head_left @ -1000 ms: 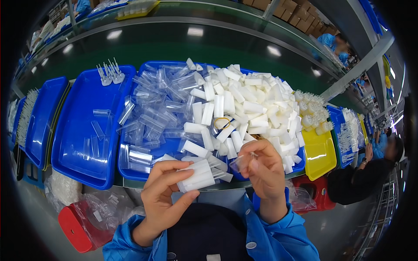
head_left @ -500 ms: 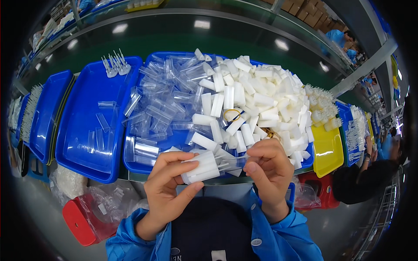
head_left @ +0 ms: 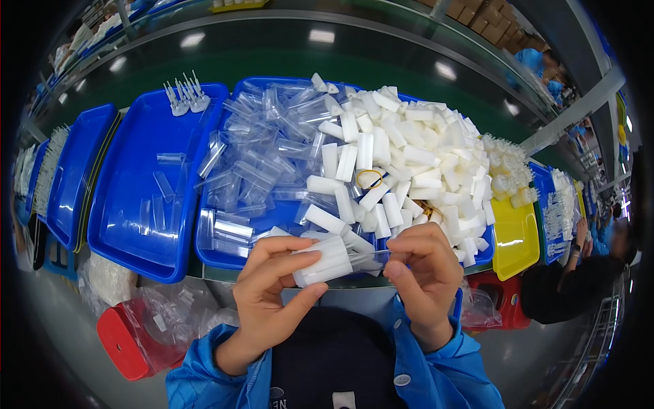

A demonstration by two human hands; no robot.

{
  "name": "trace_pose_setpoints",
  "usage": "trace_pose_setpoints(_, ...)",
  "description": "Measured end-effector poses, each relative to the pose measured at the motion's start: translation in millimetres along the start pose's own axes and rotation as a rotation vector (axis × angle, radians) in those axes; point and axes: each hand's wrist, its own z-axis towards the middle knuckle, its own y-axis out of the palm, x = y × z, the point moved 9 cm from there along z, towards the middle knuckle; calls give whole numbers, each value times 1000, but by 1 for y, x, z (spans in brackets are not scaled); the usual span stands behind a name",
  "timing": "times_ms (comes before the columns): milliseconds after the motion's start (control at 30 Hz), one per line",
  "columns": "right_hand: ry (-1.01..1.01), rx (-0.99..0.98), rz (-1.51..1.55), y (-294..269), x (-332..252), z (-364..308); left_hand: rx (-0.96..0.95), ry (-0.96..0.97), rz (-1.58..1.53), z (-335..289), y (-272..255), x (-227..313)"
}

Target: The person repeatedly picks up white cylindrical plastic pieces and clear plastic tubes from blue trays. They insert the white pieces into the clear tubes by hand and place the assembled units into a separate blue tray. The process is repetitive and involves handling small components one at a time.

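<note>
- Close against the chest, the left hand (head_left: 276, 290) clasps a small bundle of white tubes (head_left: 325, 260) between thumb and curled fingers; the tubes lie loose side by side, so a slack grip could let one slide out of the end and drop toward the lap.
- Just beside it, the right hand (head_left: 424, 269) pinches a thin clear sleeve (head_left: 371, 258) at the bundle's right end; the sleeve looks flimsy, and a hard or crooked push could crumple it or knock the tubes out of line.
- Beneath the hands, the near rim of the middle blue tray (head_left: 225, 255) sits at the counter's edge, so anything dropped here may miss the tray and fall between body and counter.
- Beyond, the pile of white tubes (head_left: 402, 163) is heaped high and spreads toward the yellow tray (head_left: 514, 238); a careless reach could roll pieces over the rim.
- To its left, the clear sleeves (head_left: 266, 150) lie tangled and hard to tell apart, so two may be picked up as one.
- Farther left, the left blue tray (head_left: 136, 218) holds a few scattered sleeves, easily overlooked.
</note>
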Motion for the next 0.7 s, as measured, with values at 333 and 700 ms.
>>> trace_pose_setpoints(333, -56, 93, -20, 4, 2, -11, 52, 30, 153, 1, -1, 7)
trace_pose_setpoints(700, -184, -108, -146, 13, 0, 1, 37, 68, 147, -3, -1, 5)
